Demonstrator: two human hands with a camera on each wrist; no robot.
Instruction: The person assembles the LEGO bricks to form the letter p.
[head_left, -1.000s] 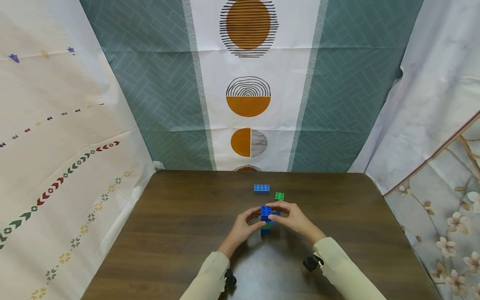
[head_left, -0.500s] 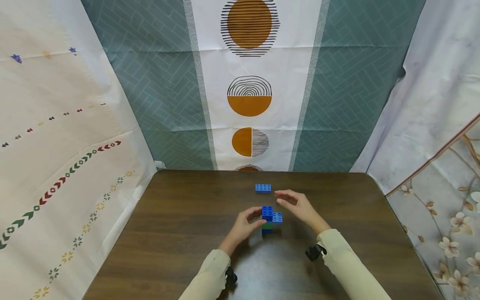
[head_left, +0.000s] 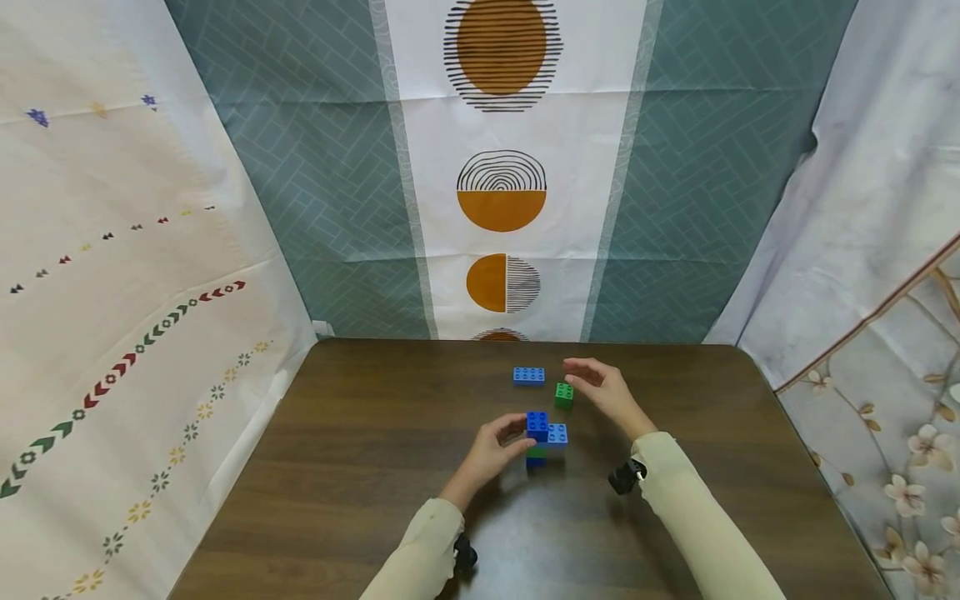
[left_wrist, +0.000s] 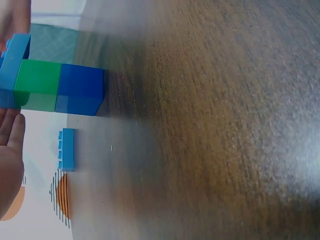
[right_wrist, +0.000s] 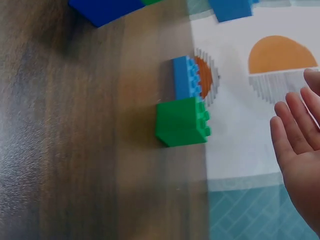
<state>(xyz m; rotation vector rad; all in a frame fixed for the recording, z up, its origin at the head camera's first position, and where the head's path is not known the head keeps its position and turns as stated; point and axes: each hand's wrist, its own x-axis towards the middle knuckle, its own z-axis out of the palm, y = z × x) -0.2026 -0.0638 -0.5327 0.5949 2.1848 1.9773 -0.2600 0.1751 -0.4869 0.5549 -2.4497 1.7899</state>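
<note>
On the table stands a small stack of toy building bricks (left_wrist: 39, 85): dark blue at the bottom, green above it, then a light blue brick (head_left: 557, 434) jutting right, and a dark blue brick (head_left: 537, 425) on top. My left hand (head_left: 489, 454) holds the stack from its left side, thumb in front and fingers behind. Beyond the stack sits a loose green brick (head_left: 564, 395), studs up. My right hand (head_left: 602, 390) hovers just right of and above that green brick, fingers slightly bent, touching nothing in the right wrist view.
A light blue eight-stud brick (head_left: 528, 377) lies farther back on the brown wooden table (head_left: 360, 450). Behind the table's far edge hangs a patterned cloth (head_left: 502, 167). More cloth hangs at both sides.
My right hand has left the top of the stack and moved back and right to beside the loose green brick. The left hand stays at the stack.
</note>
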